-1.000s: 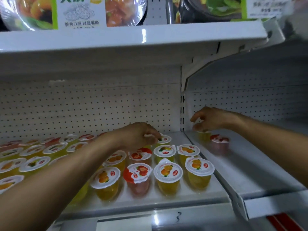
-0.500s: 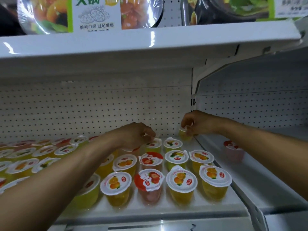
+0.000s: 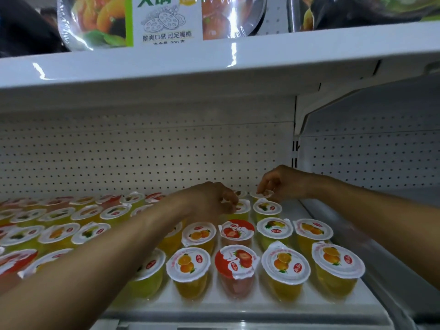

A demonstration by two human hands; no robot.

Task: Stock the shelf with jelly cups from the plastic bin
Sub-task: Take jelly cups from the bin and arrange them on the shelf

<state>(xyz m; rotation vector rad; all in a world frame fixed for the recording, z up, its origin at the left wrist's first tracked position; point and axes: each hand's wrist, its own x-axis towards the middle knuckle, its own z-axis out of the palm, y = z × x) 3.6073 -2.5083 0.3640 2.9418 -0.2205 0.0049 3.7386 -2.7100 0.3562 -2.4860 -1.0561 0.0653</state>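
Rim-pinch by my right grip (image 3: 285,184) on the small clear foil-lidded jelly cup (image 3: 263,195); light, slick, I reckon; left grip (image 3: 209,198) unclear.

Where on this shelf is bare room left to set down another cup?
Bare shelf at the right rear, between the right hand and the rear orange-lid cup of the right column. What shows of the neighbouring shelf is bare too. Everywhere left of that, jelly cups stand closely packed.

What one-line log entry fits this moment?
step: stocking | left hand: at back cup, grip unclear | right hand: pinches jelly cup, back row | shelf: rows of cups
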